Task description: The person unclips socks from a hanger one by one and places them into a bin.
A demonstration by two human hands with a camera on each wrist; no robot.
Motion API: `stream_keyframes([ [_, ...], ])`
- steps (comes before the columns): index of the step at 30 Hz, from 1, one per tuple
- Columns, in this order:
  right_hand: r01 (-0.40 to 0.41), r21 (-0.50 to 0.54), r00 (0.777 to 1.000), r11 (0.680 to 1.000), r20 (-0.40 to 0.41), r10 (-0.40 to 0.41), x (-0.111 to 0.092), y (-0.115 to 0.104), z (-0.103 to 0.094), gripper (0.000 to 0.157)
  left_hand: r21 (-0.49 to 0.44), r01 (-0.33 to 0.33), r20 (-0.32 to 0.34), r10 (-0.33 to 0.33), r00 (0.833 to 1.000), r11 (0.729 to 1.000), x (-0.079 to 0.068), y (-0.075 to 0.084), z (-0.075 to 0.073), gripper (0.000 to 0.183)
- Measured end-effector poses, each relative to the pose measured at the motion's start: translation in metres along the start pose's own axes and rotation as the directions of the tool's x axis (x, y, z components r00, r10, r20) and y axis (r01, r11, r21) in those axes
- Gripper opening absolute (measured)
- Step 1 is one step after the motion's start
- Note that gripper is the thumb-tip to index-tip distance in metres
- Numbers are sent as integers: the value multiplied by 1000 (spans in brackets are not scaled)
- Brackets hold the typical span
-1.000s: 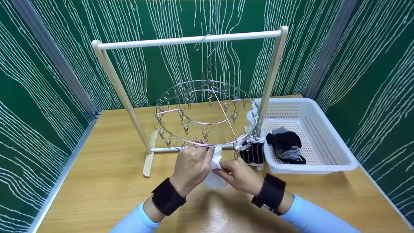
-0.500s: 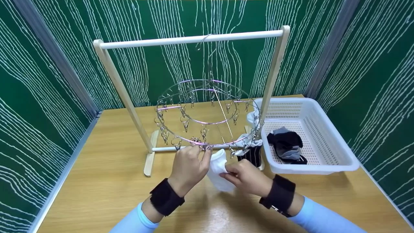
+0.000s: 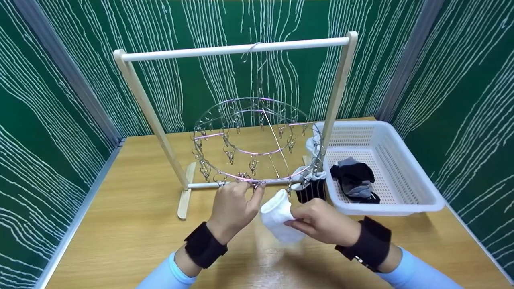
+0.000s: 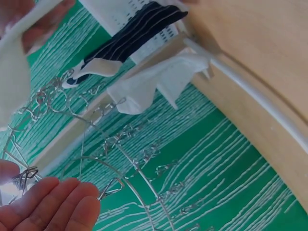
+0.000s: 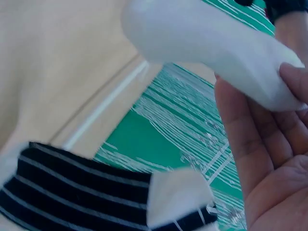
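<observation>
If your left hand (image 3: 235,204) pulls unevenly, the round metal hanger (image 3: 257,153) ahead of it may swing; if the pinch slackens, the clip (image 4: 25,178) may slip away. Held at one side, the white sock (image 3: 280,220) may fold. A knock from your right hand (image 3: 323,222) may disturb the striped sock (image 3: 311,192) just beyond it. Grip state: your left fingers pinch the clip narrowly; your right hand pinches the white sock near its cuff, right of the clip and apart.

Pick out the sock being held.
The white sock in the right hand; the striped sock and white laundry hang, dark socks lie in the basket.
</observation>
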State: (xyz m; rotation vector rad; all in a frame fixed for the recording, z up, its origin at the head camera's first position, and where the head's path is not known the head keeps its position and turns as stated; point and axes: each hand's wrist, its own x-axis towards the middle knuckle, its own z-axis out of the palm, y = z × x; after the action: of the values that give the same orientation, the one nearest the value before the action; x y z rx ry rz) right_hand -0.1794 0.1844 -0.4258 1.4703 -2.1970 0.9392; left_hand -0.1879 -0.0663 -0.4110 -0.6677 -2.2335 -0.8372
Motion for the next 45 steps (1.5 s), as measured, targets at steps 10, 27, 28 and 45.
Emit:
stream_keyframes([
  [10, 51, 78, 998, 996, -46, -48, 0, 1, -42, 19, 23, 11, 7, -11, 1000, 1000, -1, -1, 0, 25],
  [27, -64, -73, 974, 995, -223, 46, -5, 20, -115, 27, 38, 3, -3, -3, 1000, 999, -3, -6, 1, 23],
  [28, -85, -82, 971, 993, -230, 64, -6, 21, -119, 27, 39, 4, -2, -4, 1000, 999, -3, -6, 1, 23],
  [45, -512, -151, 842, 845, -282, 460, -29, 70, -160, 39, 22, -10, -2, 10, 1000, 1000, -3, -4, 1, 17],
])
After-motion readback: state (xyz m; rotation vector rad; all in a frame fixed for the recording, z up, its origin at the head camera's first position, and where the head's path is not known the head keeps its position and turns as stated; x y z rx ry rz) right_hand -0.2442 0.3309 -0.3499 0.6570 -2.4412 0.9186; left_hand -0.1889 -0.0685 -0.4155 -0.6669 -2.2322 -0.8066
